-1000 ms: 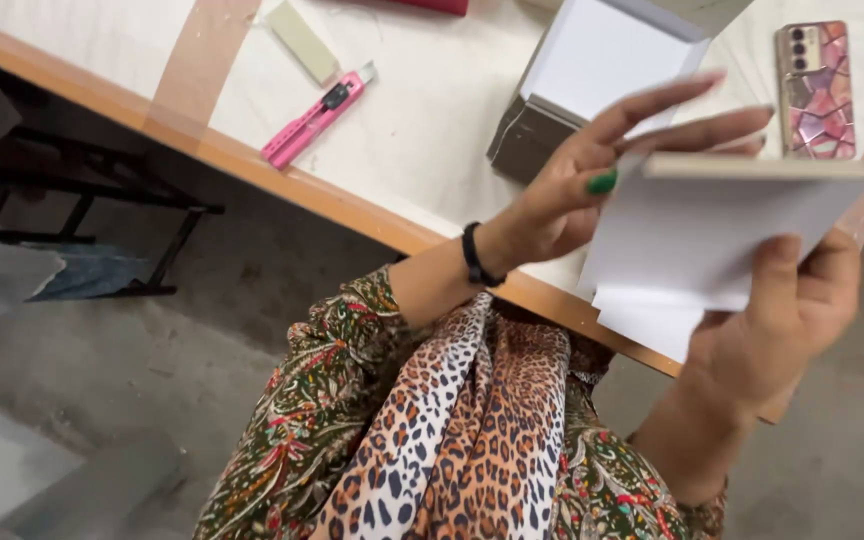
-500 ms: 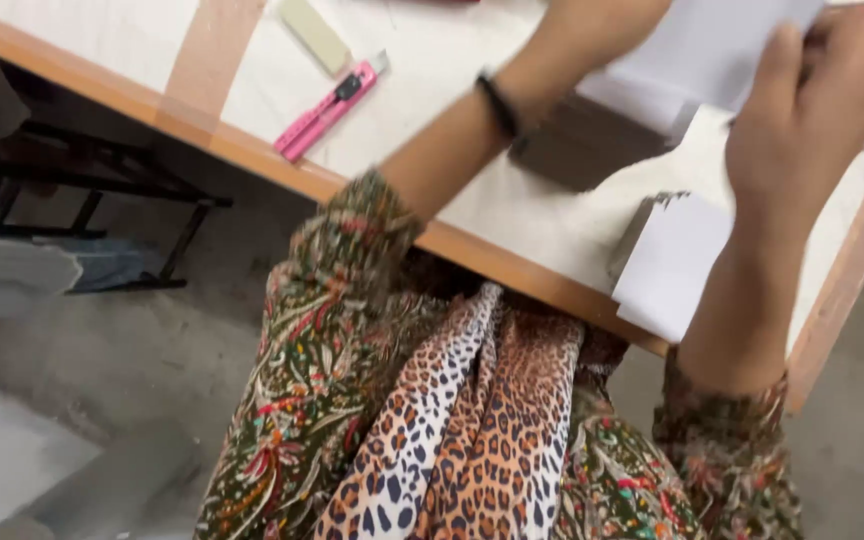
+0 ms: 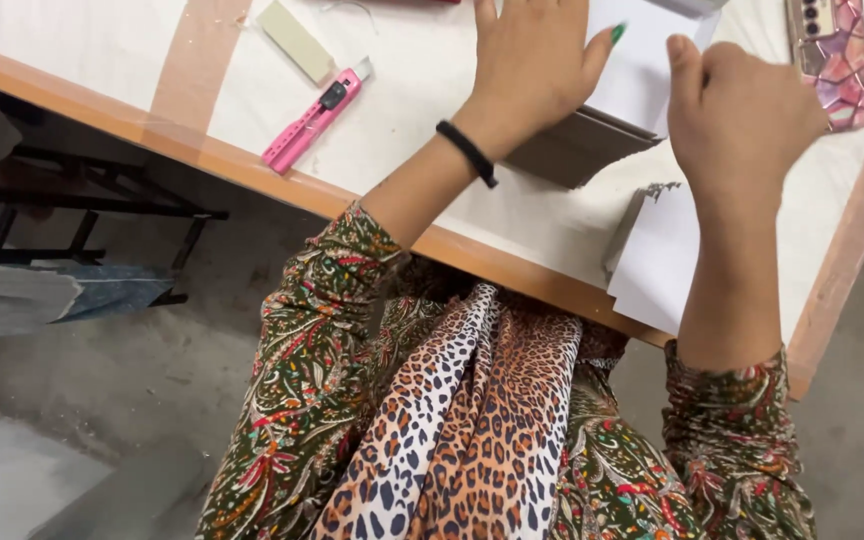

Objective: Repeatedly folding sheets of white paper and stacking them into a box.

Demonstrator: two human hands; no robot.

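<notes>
Left hand (image 3: pixel 527 70) flat, fingers spread, pinning white sheet (image 3: pixel 642 70) on grey-brown cardboard piece (image 3: pixel 577 150) | right hand (image 3: pixel 742 120) curled shut, grasp hidden | pink plastic utility knife (image 3: pixel 314 118) parked near tabletop (image 3: pixel 252 165) front edge

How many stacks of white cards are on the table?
2. One stack of white cards lies under the left hand; the other stack sits at the table's near edge, below the right hand. More may lie beyond the picture.
</notes>
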